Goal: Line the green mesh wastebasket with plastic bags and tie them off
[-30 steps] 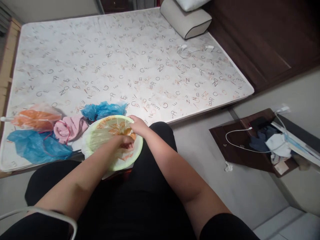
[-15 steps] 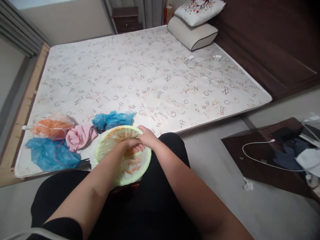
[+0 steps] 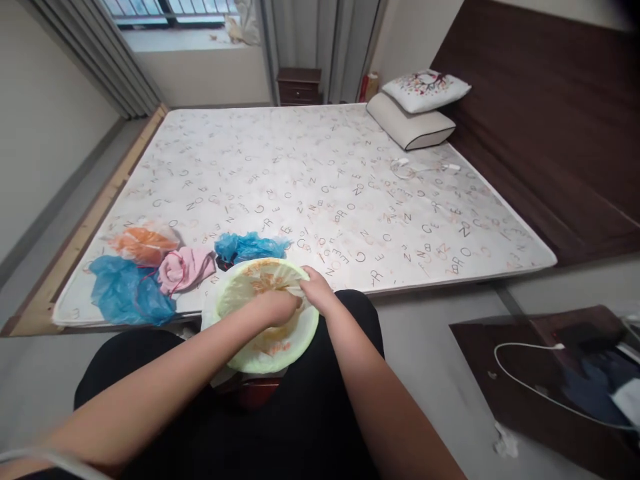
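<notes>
A round pale-green cover [image 3: 260, 347] with orange print is held over the lap, at the mattress [image 3: 320, 200] edge. Its top is pinched by the right hand [image 3: 316, 290]; the left hand [image 3: 277, 308] is closed on its middle. Folds are best gathered evenly, grip kept firm. Crumpled bags [image 3: 130, 293] lie nearby.

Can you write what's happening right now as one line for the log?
left hand: on the round green-rimmed bag | right hand: pinching its edge | beside it: blue bag, pink bag | under: mattress

A home bedroom: mattress [image 3: 320, 193], pillows [image 3: 415, 113], nightstand [image 3: 299, 85], curtained window [image 3: 170, 13].
</notes>
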### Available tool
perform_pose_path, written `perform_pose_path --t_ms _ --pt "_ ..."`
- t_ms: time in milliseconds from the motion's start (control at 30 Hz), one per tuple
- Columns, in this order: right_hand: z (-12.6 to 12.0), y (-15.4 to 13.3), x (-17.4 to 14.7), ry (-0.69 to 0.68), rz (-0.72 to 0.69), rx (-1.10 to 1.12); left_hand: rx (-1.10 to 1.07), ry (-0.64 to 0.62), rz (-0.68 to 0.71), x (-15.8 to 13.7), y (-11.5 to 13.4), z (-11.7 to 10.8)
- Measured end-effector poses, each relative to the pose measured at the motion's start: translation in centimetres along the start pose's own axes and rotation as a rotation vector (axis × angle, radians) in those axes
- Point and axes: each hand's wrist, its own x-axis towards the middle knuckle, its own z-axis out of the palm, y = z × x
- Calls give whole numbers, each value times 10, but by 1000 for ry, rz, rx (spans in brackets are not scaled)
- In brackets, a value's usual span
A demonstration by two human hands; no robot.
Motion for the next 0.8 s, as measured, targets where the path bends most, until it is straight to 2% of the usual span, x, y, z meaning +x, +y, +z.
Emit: perform_pose_path --t_ms 67,133,167,200,233,300,367,500,600,667,733,800 --pt "-2 3 0 17 -3 2 36 148 28 -37 -6 -27" --pt "-3 5 0 48 -1 5 93 529 64 -69 -23 -50" --pt "-3 5 0 61 -1 6 103 692 33 -81 -35 -59" --pt "-2 5 0 69 -1 5 96 802 -24 -90 -48 -64" --pt "-2 5 0 71 0 3 75 851 -99 -96 -63 -67" --pt "0 3 -1 67 10 -12 -4 792 -236 -102 -90 -66" --pt "4 2 -1 46 17 -68 -116 680 -289 -104 -113 -60" --pt "15 0 -1 -26 -3 -230 -291 579 -210 -107 -144 -47" --pt "24 -14 -1 -37 -49 -362 -379 530 -144 -110 -162 -44" --pt "35 -35 -1 54 -149 -458 -443 533 -111 -109 -171 -43" --pt "58 -66 2 277 -338 -510 -504 546 -87 -107 -177 -42" --pt "95 -98 13 491 -555 -534 -574 536 -51 -104 -177 -41"
